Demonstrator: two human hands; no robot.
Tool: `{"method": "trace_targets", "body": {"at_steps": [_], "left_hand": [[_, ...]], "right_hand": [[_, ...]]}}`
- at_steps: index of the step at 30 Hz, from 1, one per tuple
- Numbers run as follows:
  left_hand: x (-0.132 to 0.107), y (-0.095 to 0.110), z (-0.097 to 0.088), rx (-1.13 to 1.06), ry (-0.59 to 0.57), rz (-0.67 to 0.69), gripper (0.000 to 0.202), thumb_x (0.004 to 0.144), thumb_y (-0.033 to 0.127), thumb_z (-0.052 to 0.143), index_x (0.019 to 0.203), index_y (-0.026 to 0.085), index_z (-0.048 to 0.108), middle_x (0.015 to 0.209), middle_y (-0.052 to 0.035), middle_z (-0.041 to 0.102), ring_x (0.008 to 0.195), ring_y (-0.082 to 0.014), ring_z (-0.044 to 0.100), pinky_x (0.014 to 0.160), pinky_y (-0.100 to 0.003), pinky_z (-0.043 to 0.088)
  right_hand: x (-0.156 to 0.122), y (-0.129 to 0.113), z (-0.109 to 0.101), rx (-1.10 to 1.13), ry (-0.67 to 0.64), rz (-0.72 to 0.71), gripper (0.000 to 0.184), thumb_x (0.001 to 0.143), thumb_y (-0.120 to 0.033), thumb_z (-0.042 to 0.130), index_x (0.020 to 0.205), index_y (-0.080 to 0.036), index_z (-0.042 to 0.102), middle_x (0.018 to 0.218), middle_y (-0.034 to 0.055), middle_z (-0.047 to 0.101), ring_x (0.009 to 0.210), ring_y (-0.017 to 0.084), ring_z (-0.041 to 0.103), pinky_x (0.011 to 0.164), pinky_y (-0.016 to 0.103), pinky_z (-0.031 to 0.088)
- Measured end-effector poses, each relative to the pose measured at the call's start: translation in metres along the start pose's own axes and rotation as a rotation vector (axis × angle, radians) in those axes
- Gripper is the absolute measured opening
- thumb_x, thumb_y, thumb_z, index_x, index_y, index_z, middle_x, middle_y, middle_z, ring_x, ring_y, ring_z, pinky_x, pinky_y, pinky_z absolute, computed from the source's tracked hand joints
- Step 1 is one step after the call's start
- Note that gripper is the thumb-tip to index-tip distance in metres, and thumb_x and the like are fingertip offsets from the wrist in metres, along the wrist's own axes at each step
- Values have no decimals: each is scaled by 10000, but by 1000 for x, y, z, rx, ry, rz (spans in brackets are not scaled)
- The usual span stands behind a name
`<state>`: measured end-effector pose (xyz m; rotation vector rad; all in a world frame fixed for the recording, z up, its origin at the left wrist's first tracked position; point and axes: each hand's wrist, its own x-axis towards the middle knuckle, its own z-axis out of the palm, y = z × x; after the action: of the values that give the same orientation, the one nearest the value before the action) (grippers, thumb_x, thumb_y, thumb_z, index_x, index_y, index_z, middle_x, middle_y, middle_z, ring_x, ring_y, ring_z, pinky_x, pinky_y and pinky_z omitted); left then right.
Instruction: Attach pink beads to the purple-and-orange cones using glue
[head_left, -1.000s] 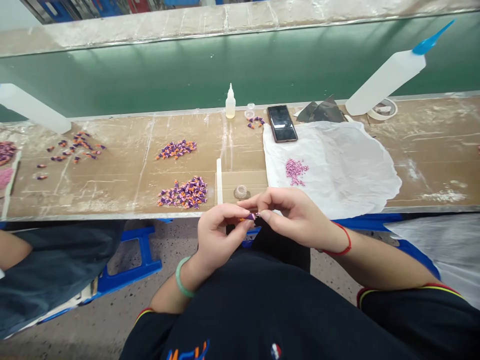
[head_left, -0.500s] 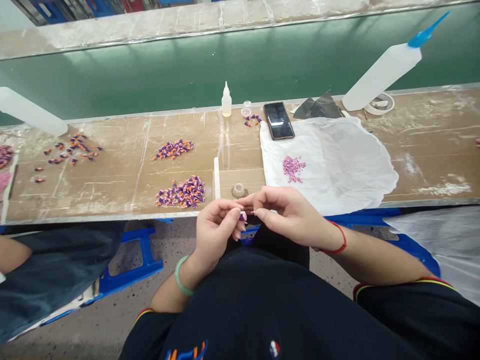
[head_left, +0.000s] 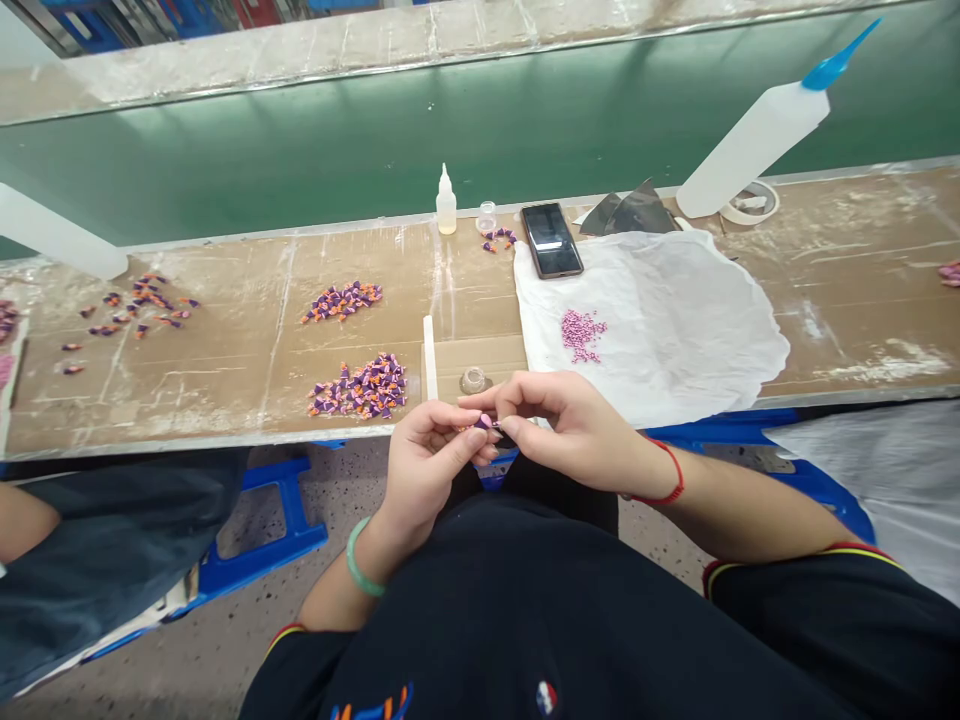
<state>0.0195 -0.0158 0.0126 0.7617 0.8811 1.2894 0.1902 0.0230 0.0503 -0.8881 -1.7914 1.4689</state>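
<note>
Just in front of the table edge, my left hand (head_left: pixel 429 452) pinches a small purple-and-pink piece (head_left: pixel 484 422) between thumb and fingers. My right hand (head_left: pixel 561 420) meets it from the right, thumb and index finger closed at the piece's pink end. Whatever sits in that right pinch is too small to make out. Beyond the hands, a small clear round pot (head_left: pixel 474 380) stands on a cardboard sheet (head_left: pixel 491 353). Tiny pink beads (head_left: pixel 581 333) lie heaped on a white cloth (head_left: pixel 660 320). Left of the hands are two piles of purple, orange and pink pieces (head_left: pixel 364 387).
A phone (head_left: pixel 552 240) rests on the cloth's corner. Behind stand a small dropper bottle (head_left: pixel 445 203) and a large white bottle (head_left: pixel 754 150), tilted in view, near a tape roll (head_left: pixel 750 203). More pieces (head_left: pixel 146 300) lie scattered at left, where a co-worker's arm (head_left: pixel 26 522) shows.
The right fingertips have come slightly closer to the piece in my left hand, and the piece has turned a little. The whole view has shifted slightly.
</note>
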Motion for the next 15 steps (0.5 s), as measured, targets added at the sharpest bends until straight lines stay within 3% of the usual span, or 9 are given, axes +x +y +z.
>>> {"method": "trace_targets", "body": {"at_steps": [15], "left_hand": [[0, -1, 0, 39, -40, 38, 224, 711, 323, 886, 774, 189, 718, 660, -2, 758, 522, -105, 697, 508, -165, 575]], "right_hand": [[-1, -2, -1, -97, 6, -51, 167, 786, -111, 545, 679, -227, 490, 761, 27, 732, 1054, 245, 733, 775, 285, 577]]}}
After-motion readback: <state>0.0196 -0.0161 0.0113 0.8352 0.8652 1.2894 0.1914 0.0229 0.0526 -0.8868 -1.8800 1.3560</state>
